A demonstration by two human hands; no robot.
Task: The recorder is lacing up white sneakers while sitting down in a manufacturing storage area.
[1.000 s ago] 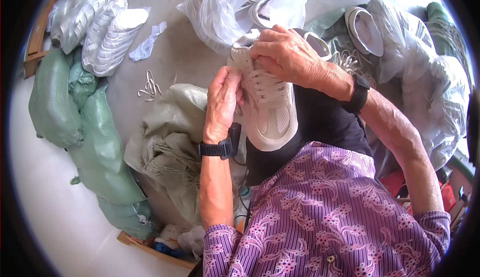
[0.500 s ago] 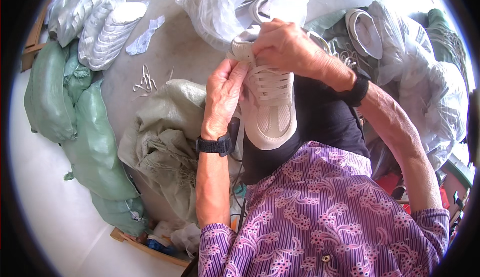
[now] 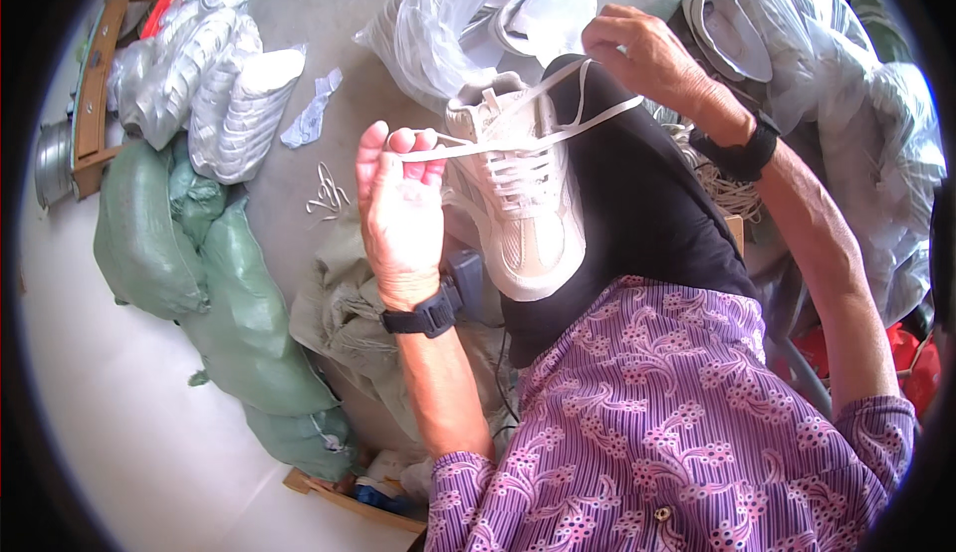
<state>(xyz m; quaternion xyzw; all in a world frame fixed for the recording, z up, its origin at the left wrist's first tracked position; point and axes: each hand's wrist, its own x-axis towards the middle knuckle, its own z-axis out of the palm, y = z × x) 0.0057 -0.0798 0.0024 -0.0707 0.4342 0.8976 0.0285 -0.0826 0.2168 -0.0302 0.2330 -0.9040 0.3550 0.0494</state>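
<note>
A cream sneaker (image 3: 533, 248) with a mesh toe rests on my dark-trousered thigh, its toe toward me. Flat white shoelace (image 3: 468, 150) is threaded through its eyelets and stretches out across the tongue. To the left of the shoe, my left hand (image 3: 403, 219) is turned palm up, thumb and fingers closed on the lace. My right hand (image 3: 647, 59) is raised above and right of the shoe, with its curled fingers pinching a loop of lace. One loose lace end hangs below that hand.
A clear plastic bag (image 3: 428, 29) holding white shoes lies beyond the sneaker. Green woven sacks (image 3: 254, 293) and wrapped stacks of white soles (image 3: 249, 104) are at left. Another pale shoe (image 3: 730, 34), a bundle of laces (image 3: 732, 192) and plastic bags (image 3: 846, 104) sit at right.
My hands have moved apart from the shoe's collar, left hand leftward and right hand up and right, drawing the lace out between them. The left palm has turned up.
</note>
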